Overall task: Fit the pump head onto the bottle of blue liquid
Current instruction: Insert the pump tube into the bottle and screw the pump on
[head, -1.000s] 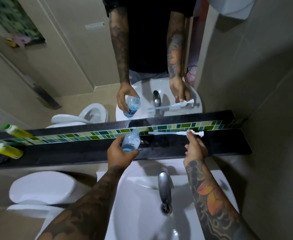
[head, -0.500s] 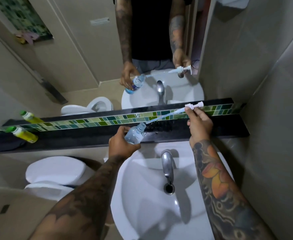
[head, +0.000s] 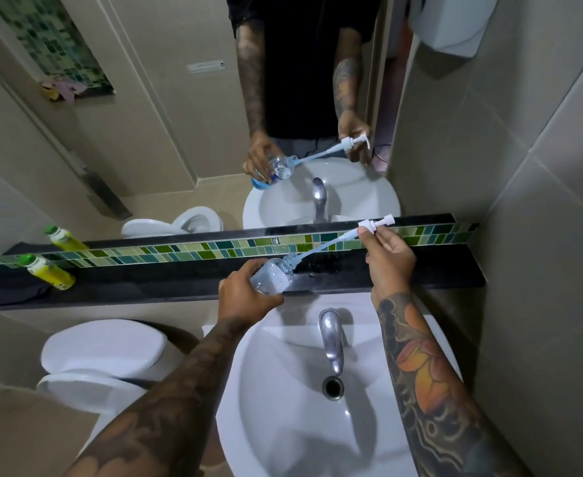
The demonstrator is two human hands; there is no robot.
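Observation:
My left hand (head: pixel 245 294) grips a small clear bottle (head: pixel 272 279) above the back of the sink, tilted with its neck pointing up and right. Its blue liquid is hidden under my fingers here; the mirror shows blue at the bottle's base. My right hand (head: pixel 388 259) pinches the white pump head (head: pixel 376 224) by its collar, held up near the mirror's lower edge. The pump's long pale tube (head: pixel 321 247) slants down left, and its tip sits in the bottle's mouth.
A white basin (head: pixel 283 390) with a chrome tap (head: pixel 331 339) lies below my hands. Behind runs a black ledge (head: pixel 179 277) with a green tile strip, and a yellow bottle with a green cap (head: pixel 49 271) at its left. A white toilet (head: pixel 100 349) stands left; a tiled wall closes the right.
Both hands rose off the ledge. The pump head went from lying level to slanting, and its tube tip has entered the bottle's mouth. The bottle has tilted toward the pump.

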